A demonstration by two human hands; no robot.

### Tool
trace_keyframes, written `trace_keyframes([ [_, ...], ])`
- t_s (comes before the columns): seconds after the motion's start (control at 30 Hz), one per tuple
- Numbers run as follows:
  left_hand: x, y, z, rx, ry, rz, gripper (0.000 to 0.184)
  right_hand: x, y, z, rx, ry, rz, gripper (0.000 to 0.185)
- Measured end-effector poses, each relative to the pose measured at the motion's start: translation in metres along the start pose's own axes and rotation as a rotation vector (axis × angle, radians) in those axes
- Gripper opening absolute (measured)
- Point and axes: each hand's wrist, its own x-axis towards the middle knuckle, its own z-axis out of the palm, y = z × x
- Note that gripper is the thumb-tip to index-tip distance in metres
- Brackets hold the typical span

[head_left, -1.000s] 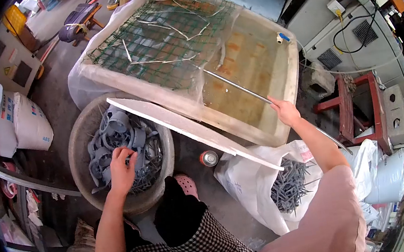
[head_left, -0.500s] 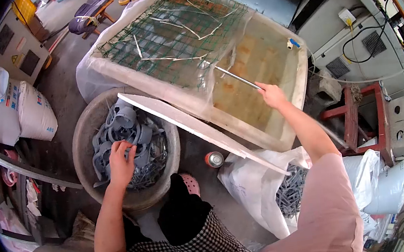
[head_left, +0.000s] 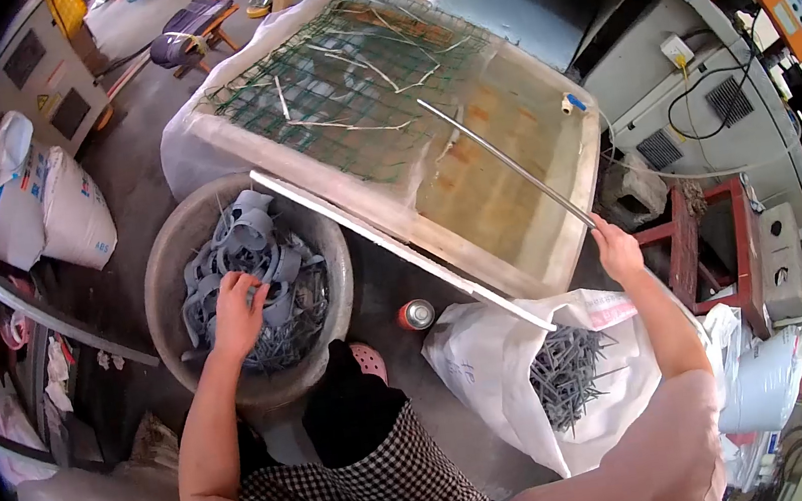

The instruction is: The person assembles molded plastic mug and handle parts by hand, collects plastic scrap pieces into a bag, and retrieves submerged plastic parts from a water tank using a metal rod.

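My right hand [head_left: 616, 249] is closed around the lower end of a long metal rod [head_left: 511, 165], which slants up and left over the water of a pale tank [head_left: 493, 264]. My left hand [head_left: 240, 310] is over a round basin [head_left: 168, 329] heaped with grey plastic parts [head_left: 248, 231]. Its fingers are loosely bent and apart, with nothing visible between them; whether they touch the parts I cannot tell. Green netting [head_left: 321, 90] lies in the tank's left half, with pale strips over it.
A long white board [head_left: 401, 250] leans between basin and tank. An open white sack [head_left: 480, 361] holds thin grey pieces [head_left: 569, 375]. A can [head_left: 416, 315] stands on the floor near a pink clog [head_left: 368, 363]. Filled bags [head_left: 76, 210] stand at left, a red frame [head_left: 746, 248] at right.
My right hand has moved right and down, drawing the rod back, and its far tip now shows above the netting's edge. My left hand stays over the basin. The view has shifted slightly.
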Motion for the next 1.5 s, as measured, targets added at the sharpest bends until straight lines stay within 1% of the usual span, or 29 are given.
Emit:
trace_keyframes([
  [0.07,0.001,-0.002,-0.001,0.020,-0.021,-0.009,0.013,0.021,-0.013,0.033,0.015,-0.088,0.041,0.037],
  [0.23,-0.001,-0.008,-0.008,0.110,0.001,0.052,0.014,0.070,-0.052,0.101,0.057,-0.371,-0.098,0.050],
  [0.33,-0.001,-0.022,-0.027,0.214,0.019,0.068,0.016,0.097,-0.053,0.119,-0.136,-0.673,-0.110,0.069],
  [0.37,0.000,-0.025,-0.037,0.224,0.048,0.046,0.017,0.112,-0.056,0.109,-0.155,-0.682,-0.104,0.064],
  [0.4,0.001,-0.032,-0.047,0.249,0.083,0.020,0.017,0.132,-0.051,0.100,-0.004,-0.608,-0.151,0.049],
  [0.43,0.001,-0.037,-0.057,0.272,0.116,0.004,0.018,0.149,-0.054,0.083,0.092,-0.412,-0.161,0.043],
  [0.47,0.001,-0.038,-0.069,0.271,0.115,-0.017,0.018,0.159,-0.103,0.024,0.100,-0.255,-0.205,0.037],
  [0.5,0.001,-0.035,-0.082,0.336,0.113,-0.112,0.019,0.174,-0.127,-0.010,0.196,-0.098,-0.299,0.032],
  [0.53,-0.001,-0.036,-0.091,0.398,0.106,-0.205,0.021,0.181,-0.169,-0.055,0.141,-0.017,-0.350,0.028],
  [0.57,-0.006,-0.047,-0.097,0.375,0.077,-0.224,0.025,0.182,-0.219,-0.099,0.177,-0.007,-0.347,0.028],
  [0.6,-0.014,-0.050,-0.099,0.369,0.074,-0.229,0.025,0.178,-0.266,-0.128,0.321,0.069,-0.466,0.031],
  [0.67,-0.028,-0.055,-0.103,0.464,0.020,-0.350,0.027,0.159,-0.363,-0.167,0.411,0.066,-0.680,0.033],
  [0.7,-0.033,-0.064,-0.101,0.432,-0.070,-0.400,0.030,0.150,-0.405,-0.168,0.445,-0.062,-0.759,0.034],
  [0.77,-0.045,-0.061,-0.101,0.444,-0.097,-0.387,0.030,0.144,-0.479,-0.143,0.451,-0.354,-0.925,0.037],
  [0.8,-0.050,-0.057,-0.101,0.469,-0.116,-0.369,0.031,0.141,-0.516,-0.118,0.368,-0.660,-0.918,0.040],
  [0.83,-0.056,-0.055,-0.104,0.463,-0.144,-0.379,0.034,0.147,-0.543,-0.063,0.219,-0.692,-1.090,0.038],
  [0.87,-0.063,-0.055,-0.108,0.466,-0.147,-0.381,0.034,0.140,-0.572,-0.019,0.020,-0.731,-1.153,0.035],
  [0.9,-0.071,-0.057,-0.111,0.440,-0.180,-0.382,0.037,0.135,-0.588,0.030,-0.031,-0.765,-1.220,0.035],
  [0.93,-0.077,-0.058,-0.113,0.418,-0.207,-0.391,0.041,0.120,-0.598,0.083,-0.112,-0.734,-1.194,0.033],
  [1.0,-0.093,-0.059,-0.121,0.411,-0.218,-0.408,0.040,0.085,-0.606,0.182,-0.175,-0.762,-0.964,0.030],
  [1.07,-0.094,-0.061,-0.136,0.417,-0.228,-0.429,0.039,0.038,-0.599,0.285,-0.099,-0.409,-0.651,0.035],
  [1.1,-0.096,-0.056,-0.145,0.345,-0.204,-0.433,0.038,0.029,-0.601,0.294,-0.097,-0.429,-0.662,0.035],
  [1.17,-0.100,-0.060,-0.151,0.299,-0.157,-0.408,0.036,0.010,-0.600,0.306,-0.281,-0.150,-0.703,0.031],
  [1.27,-0.101,-0.067,-0.152,0.277,-0.162,-0.422,0.036,0.023,-0.586,0.303,-0.095,-0.262,-0.720,0.039],
  [1.3,-0.100,-0.068,-0.152,0.277,-0.162,-0.420,0.036,0.030,-0.584,0.294,-0.120,-0.299,-0.725,0.048],
  [1.33,-0.098,-0.069,-0.151,0.268,-0.163,-0.437,0.036,0.038,-0.579,0.281,-0.122,-0.293,-0.721,0.048],
  [1.43,-0.089,-0.072,-0.140,0.230,-0.189,-0.456,0.038,0.058,-0.558,0.226,0.103,-0.407,-0.828,0.067],
  [1.47,-0.085,-0.074,-0.135,0.206,-0.218,-0.467,0.040,0.063,-0.550,0.212,0.099,-0.400,-0.814,0.067],
  [1.5,-0.081,-0.075,-0.127,0.206,-0.220,-0.450,0.040,0.068,-0.541,0.201,0.329,-0.410,-0.794,0.061],
])
